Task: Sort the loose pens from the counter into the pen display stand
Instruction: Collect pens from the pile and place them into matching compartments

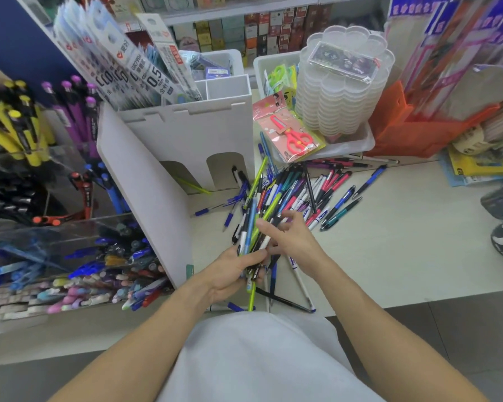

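Note:
My left hand (230, 274) grips a bundle of pens (256, 227) of several colours, held upright-tilted above the counter. My right hand (288, 236) closes its fingers round the top of the same bundle. A heap of loose pens (308, 192) lies on the counter (389, 242) just beyond my hands, with a few more scattered near the front edge. The pen display stand (55, 221) at the left has clear tiered compartments filled with yellow, purple, black, blue and pastel pens.
A white cardboard display box (186, 134) with refill packs stands between the stand and the heap. Behind the heap are a white tray (357, 146) with packaged red scissors (294, 137) and a stack of clear plastic boxes (343, 82). An orange bag (413, 132) sits at the right.

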`<move>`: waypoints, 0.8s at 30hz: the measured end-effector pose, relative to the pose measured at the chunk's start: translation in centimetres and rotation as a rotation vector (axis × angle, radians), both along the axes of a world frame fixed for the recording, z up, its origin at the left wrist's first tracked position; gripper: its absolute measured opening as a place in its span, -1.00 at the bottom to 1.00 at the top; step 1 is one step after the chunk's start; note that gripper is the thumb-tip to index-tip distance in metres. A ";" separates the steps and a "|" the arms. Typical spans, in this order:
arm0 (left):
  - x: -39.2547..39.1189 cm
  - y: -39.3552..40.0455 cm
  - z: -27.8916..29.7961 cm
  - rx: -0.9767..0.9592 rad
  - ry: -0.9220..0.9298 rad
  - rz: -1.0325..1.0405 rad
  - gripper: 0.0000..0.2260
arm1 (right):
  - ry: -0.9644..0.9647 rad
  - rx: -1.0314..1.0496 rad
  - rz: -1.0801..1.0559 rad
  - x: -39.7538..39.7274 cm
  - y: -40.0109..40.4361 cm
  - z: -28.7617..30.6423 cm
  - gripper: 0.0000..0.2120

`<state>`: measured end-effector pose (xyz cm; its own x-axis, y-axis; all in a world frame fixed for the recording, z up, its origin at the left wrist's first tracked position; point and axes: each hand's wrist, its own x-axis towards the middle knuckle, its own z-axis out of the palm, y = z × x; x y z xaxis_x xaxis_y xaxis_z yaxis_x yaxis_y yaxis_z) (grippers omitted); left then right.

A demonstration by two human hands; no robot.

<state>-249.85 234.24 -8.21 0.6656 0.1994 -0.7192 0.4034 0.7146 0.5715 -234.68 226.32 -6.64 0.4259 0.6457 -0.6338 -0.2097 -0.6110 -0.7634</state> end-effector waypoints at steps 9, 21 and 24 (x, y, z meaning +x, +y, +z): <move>-1.5 -0.1 0.4 -0.054 0.117 -0.234 -0.79 | 0.163 0.394 -0.142 -3.1 1.6 -2.4 -0.26; -2.0 -3.0 0.5 0.078 0.202 -0.112 -0.76 | 0.186 0.244 -0.036 -4.8 -0.5 -2.7 -0.88; -1.7 -3.2 1.0 0.141 0.186 -0.102 -0.87 | 0.152 0.268 0.084 -2.7 -0.8 -1.9 -0.76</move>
<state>-251.56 231.01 -7.23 0.5465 0.2452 -0.8008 0.5769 0.5829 0.5721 -237.43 225.50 -8.57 0.2769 0.8274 -0.4885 -0.2911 -0.4123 -0.8633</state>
